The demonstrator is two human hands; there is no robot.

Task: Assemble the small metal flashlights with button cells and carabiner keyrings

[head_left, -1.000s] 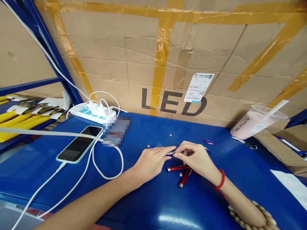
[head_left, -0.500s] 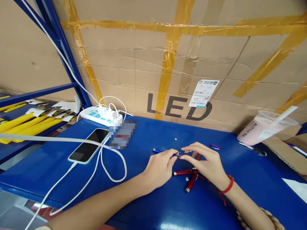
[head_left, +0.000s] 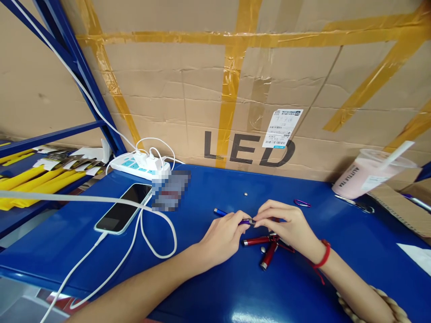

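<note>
L hand (head_left: pixel 222 235) pinches a small purple tube (head_left: pixel 247 221) between thumb & fingers, prob. to steady it, while R hand's (head_left: pixel 288 226) thumb & index pinch its tip; can't tell if that's a cap or the tube itself. Red tubes (head_left: pixel 257 241) lie just on the near side of R hand, likely for easy reach. Well right of R hand, a clear cup (head_left: pixel 350 177) holds pink drink w/ a straw (head_left: pixel 397 153).

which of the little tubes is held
The purple tube, in the left hand, right hand at its tip; the blue tube and red tubes lie on the table.
</note>
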